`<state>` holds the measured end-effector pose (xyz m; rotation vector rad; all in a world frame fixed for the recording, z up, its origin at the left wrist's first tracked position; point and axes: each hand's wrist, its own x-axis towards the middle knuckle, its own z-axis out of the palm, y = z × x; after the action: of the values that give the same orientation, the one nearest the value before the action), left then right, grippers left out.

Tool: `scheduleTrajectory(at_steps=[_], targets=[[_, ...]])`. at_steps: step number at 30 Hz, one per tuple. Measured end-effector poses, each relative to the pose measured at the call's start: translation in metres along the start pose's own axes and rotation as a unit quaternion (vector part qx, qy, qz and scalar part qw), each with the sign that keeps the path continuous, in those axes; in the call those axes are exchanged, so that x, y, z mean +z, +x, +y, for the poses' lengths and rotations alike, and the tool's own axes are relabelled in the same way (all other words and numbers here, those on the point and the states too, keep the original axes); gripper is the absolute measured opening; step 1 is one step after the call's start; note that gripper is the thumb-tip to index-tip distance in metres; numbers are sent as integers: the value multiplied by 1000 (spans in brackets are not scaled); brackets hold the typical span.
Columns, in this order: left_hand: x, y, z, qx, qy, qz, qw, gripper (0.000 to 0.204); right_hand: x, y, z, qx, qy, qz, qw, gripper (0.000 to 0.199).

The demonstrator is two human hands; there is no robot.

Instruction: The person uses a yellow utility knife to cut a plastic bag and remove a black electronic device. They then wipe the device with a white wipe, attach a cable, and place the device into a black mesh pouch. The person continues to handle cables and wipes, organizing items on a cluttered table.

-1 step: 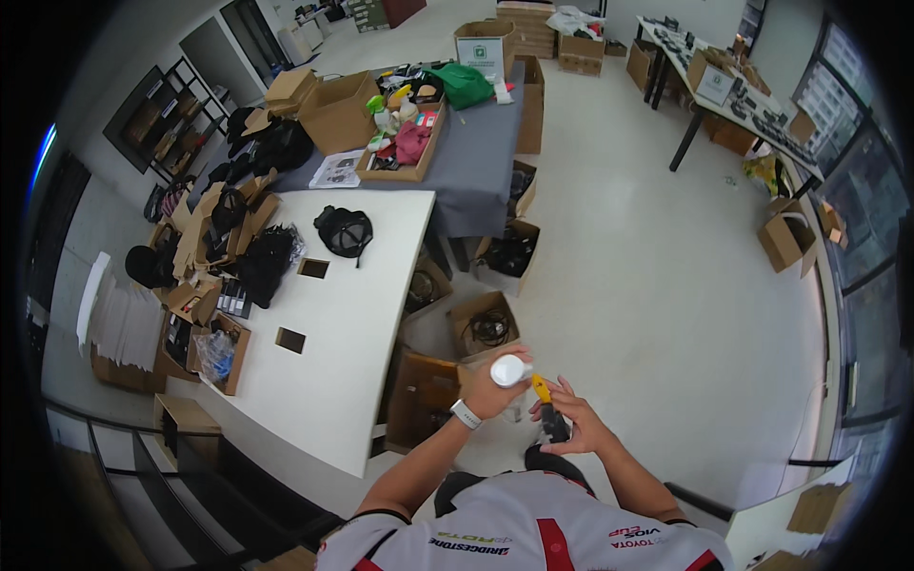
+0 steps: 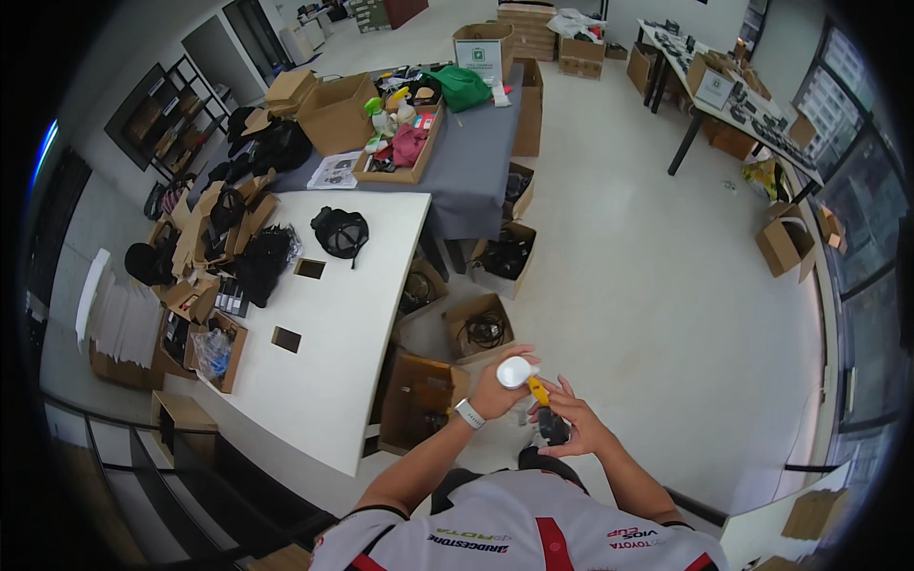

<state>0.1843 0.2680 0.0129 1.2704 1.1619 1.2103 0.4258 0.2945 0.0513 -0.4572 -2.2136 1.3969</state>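
My left hand (image 2: 491, 391), a pale watch on its wrist, is closed around a white round-topped container (image 2: 513, 372). Its smooth top faces up, and the fingers hide most of its side. In my right hand (image 2: 582, 425) is a slim yellow-and-black tool (image 2: 540, 391), yellow end toward the container, dark end down by the palm. That yellow end is right at the container's edge; whether the two touch I cannot tell. Both hands are close together in front of my body, above the floor.
A white table (image 2: 333, 381) with a black cap (image 2: 340, 234) stands to the left. Beside it on the floor are open cardboard boxes, one holding coiled cables (image 2: 482, 329). Beyond is a grey-covered table (image 2: 466, 181) with an item-filled box (image 2: 407, 150). Windows line the right.
The yellow end of the tool has tilted slightly nearer the white container. Both hands keep their hold; the whole view has shifted a little.
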Motion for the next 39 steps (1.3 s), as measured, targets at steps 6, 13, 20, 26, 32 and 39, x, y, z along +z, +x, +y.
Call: scheduleTrajectory(at_steps=[6, 13, 20, 26, 32, 39], targets=[[97, 98, 37, -70, -190, -107, 973, 70, -100, -14, 8, 13, -16, -17, 1000, 69], [127, 199, 54, -142, -199, -221, 944, 53, -187, 4, 41, 6, 38, 61, 997, 53], [104, 331, 33, -50, -209, -109, 971, 37, -254, 102, 103, -18, -15, 140, 990, 50], [60, 458, 30, 7, -173, 34, 984, 34, -322, 223, 151, -57, -156, 165, 972, 48], [-8, 583, 33, 23, -38, 112, 993, 38, -418, 336, 223, -27, 12, 114, 993, 54], [-73, 708, 27, 47, 22, 160, 986, 49, -503, 462, 320, -10, 430, 99, 897, 72]])
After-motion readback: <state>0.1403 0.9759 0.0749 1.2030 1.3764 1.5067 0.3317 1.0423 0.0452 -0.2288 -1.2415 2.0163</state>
